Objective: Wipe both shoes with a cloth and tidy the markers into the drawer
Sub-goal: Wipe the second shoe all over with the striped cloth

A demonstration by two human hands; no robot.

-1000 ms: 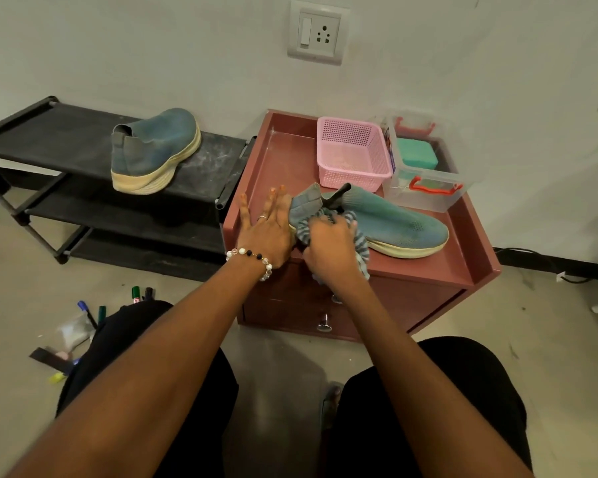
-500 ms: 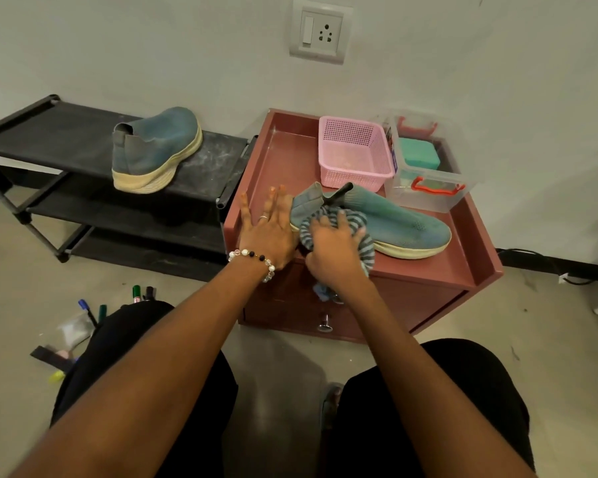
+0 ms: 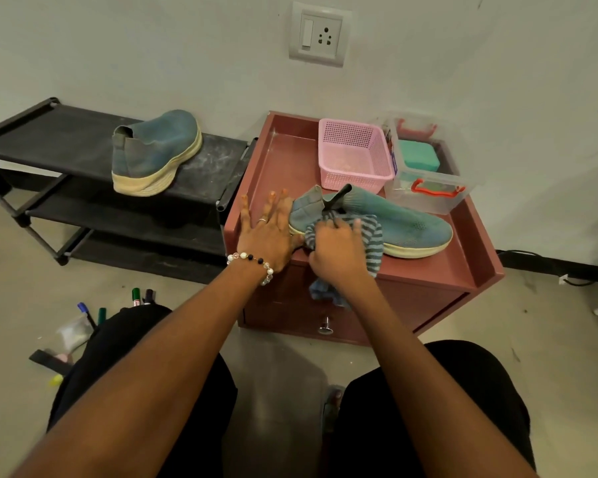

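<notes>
While the right hand (image 3: pixel 339 250) bunches up the striped cloth (image 3: pixel 372 238) against the heel end of the near shoe (image 3: pixel 401 224), the left hand (image 3: pixel 266 232) just lies flat next to it, fingers straight and fanned out, palm down on the front left corner of the red cabinet (image 3: pixel 439 274). Its fingertips sit right at the shoe's heel, though I can't tell if they actually touch it. There's a ring on one finger and a beaded bracelet (image 3: pixel 251 258) on that wrist.

The right hand's fingers are curled over the cloth, gripping it, knuckles up, and a loose tail of the cloth hangs down over the cabinet front, just above the drawer knob (image 3: pixel 325 327). Both forearms reach up from the bottom of the frame and angle in toward the middle.

The near shoe lies on the cabinet top, center right, toe pointing right, with something dark sticking out of its opening. The other shoe (image 3: pixel 156 153) stands on the top shelf of the black rack (image 3: pixel 49 139), upper left, well apart from both hands.

The markers (image 3: pixel 137 296) lie on the floor at lower left, partly hidden behind the person's knee. A pink basket (image 3: pixel 354 157) and a clear box (image 3: pixel 425 181) sit behind the near shoe.
</notes>
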